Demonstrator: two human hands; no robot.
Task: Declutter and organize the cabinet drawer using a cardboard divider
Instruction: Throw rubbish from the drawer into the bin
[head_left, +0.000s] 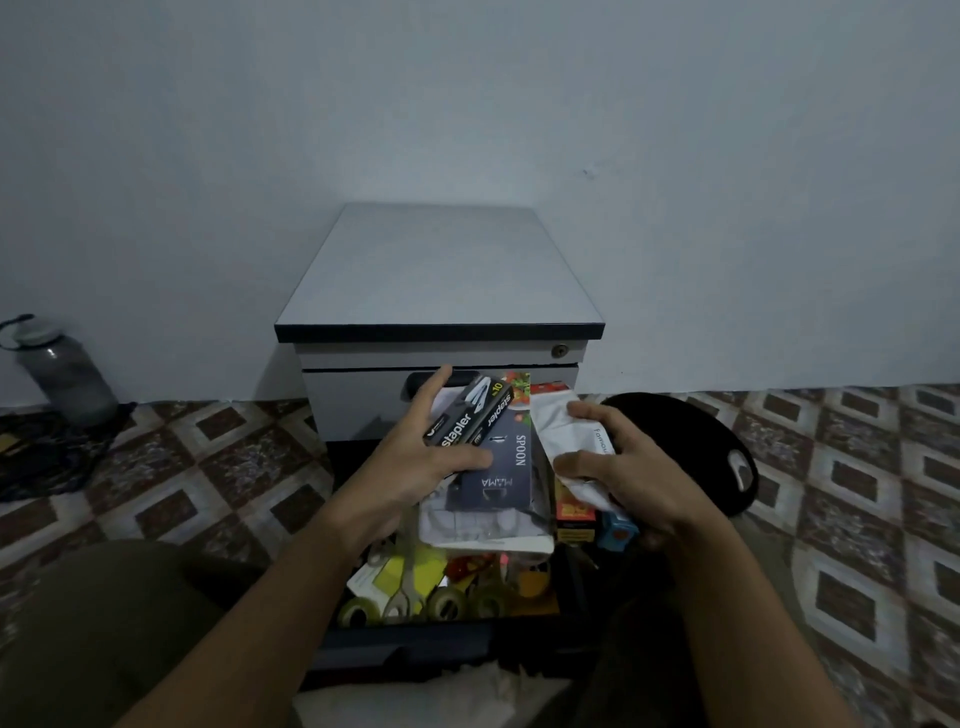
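Cardboard divider nowhere in view; we seem to be emptying the drawer (441, 657).
Nearest us, tape rolls (447, 603) litter the open drawer; above it our left hand (415, 460) curls its fingers (435, 387) round stapler boxes (467, 421) and a spoon box (506, 473), our right hand (631, 467) clutches a white packet (574, 431), likely to clear space, before the cabinet (441, 270).

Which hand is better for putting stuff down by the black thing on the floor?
Probably right: the right hand, holding the white packet, is beside the black pad; the left hand grips the stapler box farther away.
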